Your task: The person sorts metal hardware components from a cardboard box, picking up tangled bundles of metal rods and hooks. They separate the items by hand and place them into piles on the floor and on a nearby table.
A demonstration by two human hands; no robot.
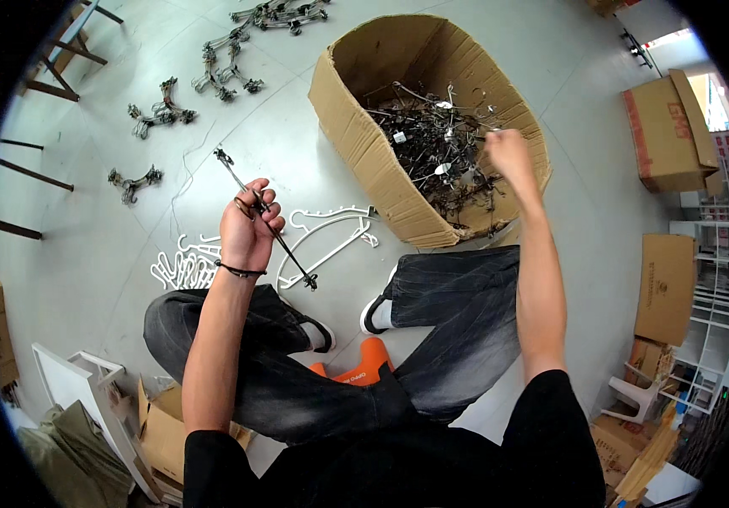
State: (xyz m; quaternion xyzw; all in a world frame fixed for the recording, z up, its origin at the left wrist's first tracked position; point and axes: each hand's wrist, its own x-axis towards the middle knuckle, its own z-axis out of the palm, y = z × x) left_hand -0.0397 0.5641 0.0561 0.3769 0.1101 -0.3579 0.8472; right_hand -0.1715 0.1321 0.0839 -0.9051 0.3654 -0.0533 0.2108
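My left hand point(248, 224) is closed around a thin metal clip hanger point(297, 262), held at a slant, with small dark clips at both ends. My right hand point(507, 152) is over the right side of a large open cardboard box point(356, 152), fingers pinched; what they hold is too small to make out. Inside the box lies a tangled heap of dark metal hangers and clips point(432, 148), with a few small white pieces among them. White plastic hangers point(185, 265) lie on the floor behind my left forearm, and more of them lie left of the box.
Bundles of clip hangers point(167, 112) lie on the grey floor toward the upper left, near dark-legged stools point(60, 89). Cardboard boxes point(665, 127) and white racks point(716, 279) line the right. An orange low seat point(356, 372) is between my legs. A white frame point(85, 423) leans lower left.
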